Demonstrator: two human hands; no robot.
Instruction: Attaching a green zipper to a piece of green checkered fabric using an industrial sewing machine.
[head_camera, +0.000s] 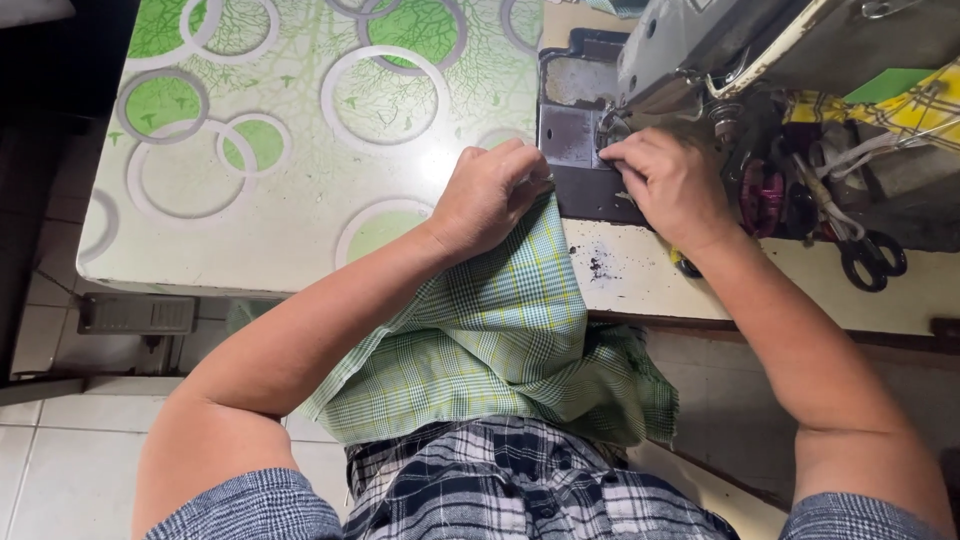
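Head view shows the left hand (490, 195) pinching the green plaid fabric (490, 330) flat at the sewing machine (700, 50) bed while the right hand (668, 180), fingertips closed narrow, steadies its edge near the needle — best fed straight, fingers clear.

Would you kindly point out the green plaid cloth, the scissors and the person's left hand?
green plaid cloth (490, 330), head view, middle of the hanging fabric.
scissors (872, 262), head view, black handle loops.
left hand (490, 195), head view, back of the hand.
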